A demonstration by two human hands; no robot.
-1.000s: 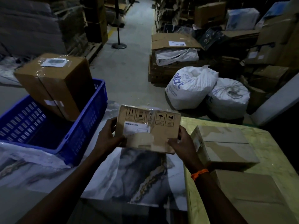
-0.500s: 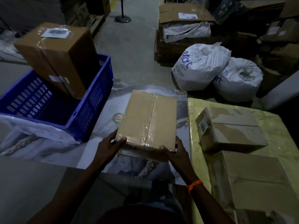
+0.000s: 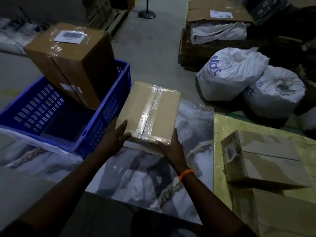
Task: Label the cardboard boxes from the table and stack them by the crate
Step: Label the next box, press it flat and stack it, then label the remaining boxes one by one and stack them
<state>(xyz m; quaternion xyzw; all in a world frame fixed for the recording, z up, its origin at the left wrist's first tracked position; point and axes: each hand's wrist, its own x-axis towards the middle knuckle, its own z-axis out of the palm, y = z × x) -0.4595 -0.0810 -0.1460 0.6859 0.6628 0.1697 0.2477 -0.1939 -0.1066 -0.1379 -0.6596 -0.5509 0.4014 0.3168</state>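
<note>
Both hands hold a small taped cardboard box (image 3: 150, 113) low over the marble-patterned sheet (image 3: 193, 120), right beside the blue crate (image 3: 106, 113). My left hand (image 3: 113, 139) grips its near left corner and my right hand (image 3: 171, 147) grips its near right corner. The box's taped seam faces up; whether it touches the sheet is unclear. A tall labelled box (image 3: 71, 60) leans in the crate. Two more cardboard boxes, one (image 3: 263, 158) behind the other (image 3: 282, 212), lie on the yellow-green table (image 3: 222, 127) at right.
Two white sacks (image 3: 229, 72) (image 3: 275, 89) sit on the floor beyond the table. A pile of flattened cartons and a white bag (image 3: 217, 31) lies behind them. A pole base (image 3: 147, 14) stands in the aisle; wooden pallets are at the far left.
The box was upright in my hands with its printed side toward me; it has since been laid flat, seam up, and lowered toward the sheet beside the crate.
</note>
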